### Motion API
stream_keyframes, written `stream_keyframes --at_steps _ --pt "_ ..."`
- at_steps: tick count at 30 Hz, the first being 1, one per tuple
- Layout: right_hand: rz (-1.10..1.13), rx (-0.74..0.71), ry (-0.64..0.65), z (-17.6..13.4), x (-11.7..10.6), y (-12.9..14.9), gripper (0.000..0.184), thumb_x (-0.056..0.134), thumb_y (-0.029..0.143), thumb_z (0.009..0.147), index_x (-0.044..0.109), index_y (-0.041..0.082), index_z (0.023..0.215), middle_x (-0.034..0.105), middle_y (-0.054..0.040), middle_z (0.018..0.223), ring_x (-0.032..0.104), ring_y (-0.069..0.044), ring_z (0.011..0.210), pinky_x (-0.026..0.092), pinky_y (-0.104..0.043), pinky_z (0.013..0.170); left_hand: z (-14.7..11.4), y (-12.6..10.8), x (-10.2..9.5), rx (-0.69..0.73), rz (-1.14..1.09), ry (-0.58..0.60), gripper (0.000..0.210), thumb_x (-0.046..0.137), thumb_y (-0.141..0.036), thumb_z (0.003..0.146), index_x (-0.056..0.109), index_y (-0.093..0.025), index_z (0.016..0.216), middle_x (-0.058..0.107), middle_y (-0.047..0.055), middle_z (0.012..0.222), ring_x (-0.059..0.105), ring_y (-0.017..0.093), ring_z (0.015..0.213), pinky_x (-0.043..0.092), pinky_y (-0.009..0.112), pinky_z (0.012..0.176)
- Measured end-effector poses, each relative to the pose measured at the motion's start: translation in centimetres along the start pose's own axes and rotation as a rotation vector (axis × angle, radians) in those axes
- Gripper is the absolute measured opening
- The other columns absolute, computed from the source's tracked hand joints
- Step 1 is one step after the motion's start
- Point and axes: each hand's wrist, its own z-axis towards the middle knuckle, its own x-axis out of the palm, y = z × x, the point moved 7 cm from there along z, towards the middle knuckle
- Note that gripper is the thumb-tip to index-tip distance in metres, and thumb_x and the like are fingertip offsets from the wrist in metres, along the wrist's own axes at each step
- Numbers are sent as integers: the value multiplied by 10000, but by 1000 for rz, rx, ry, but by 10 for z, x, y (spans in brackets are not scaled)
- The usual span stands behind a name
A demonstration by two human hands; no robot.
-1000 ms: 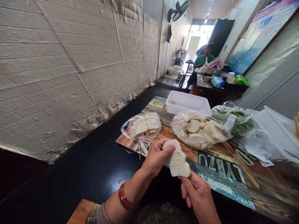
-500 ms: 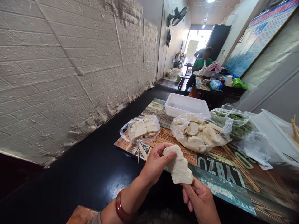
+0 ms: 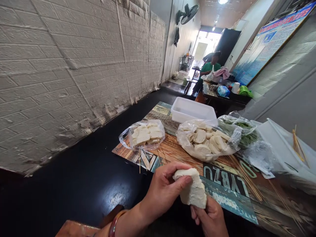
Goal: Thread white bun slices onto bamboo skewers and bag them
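Observation:
My left hand grips a row of overlapping white spongy slices, which look like tofu or fish cake, with the thumb across the near face. Just below them, my right hand is closed at their lower end around a thin skewer, mostly hidden by the fingers. Beyond my hands, a clear plastic bag lies open, full of loose slices of the same kind. To the left, another clear bag holds stacked slices, with thin sticks poking out toward me.
A white plastic tub stands at the table's far edge. Right of the bags are a bag of greens, bamboo skewers, green-handled scissors and a white bin. A person in green sits farther back.
My hands and the slices are lower in view, and the slices look more upright and bunched together. The camera view has shifted slightly. Both hands keep their hold.

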Motion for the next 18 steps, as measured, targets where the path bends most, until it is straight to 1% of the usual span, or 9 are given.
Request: stream_keyframes --at_steps 5,9,18 --pt "-75 -46 8 1 1 11 411 678 541 808 641 201 581 600 3 469 499 -121 366 414 -242 423 0 -3 -1 9 37 4 170 732 -328 756 772 -198 859 722 57 802 600 165 681 451 245 618" --pt "-88 -59 7 0 2 15 406 673 546 809 642 205 591 614 1 482 527 -124 364 435 -236 417 0 -3 0 32 45 16 164 717 -327 774 772 -205 868 724 55 805 609 167 691 456 247 630" --pt "-171 -136 43 -1 3 22 458 606 544 864 623 206 555 607 4 461 539 -119 333 437 -235 436 -1 -3 1 34 48 18 188 707 -349 785 772 -190 860 719 62 778 597 164 661 449 248 601"
